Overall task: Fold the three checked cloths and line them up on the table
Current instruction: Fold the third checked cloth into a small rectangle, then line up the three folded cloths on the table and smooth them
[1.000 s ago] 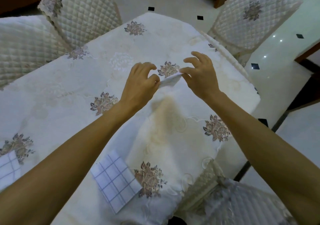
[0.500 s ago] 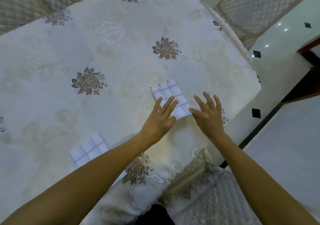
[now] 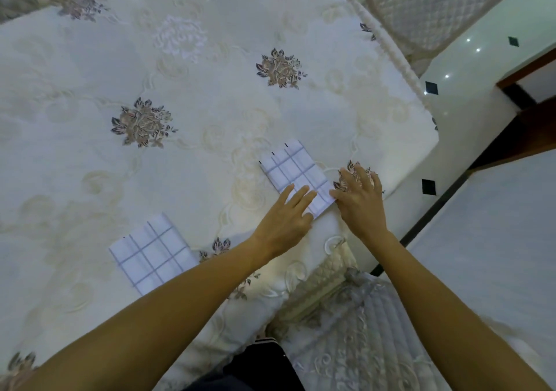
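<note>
While flat, rectangular checked cloth (image 3: 288, 171)

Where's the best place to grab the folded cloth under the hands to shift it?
Probably its far short edge, pinched from the far side. The folded cloth lies flat, so only an edge offers hold, and that one is free: the left hand presses the near end, the right hand touches the right corner.
</note>
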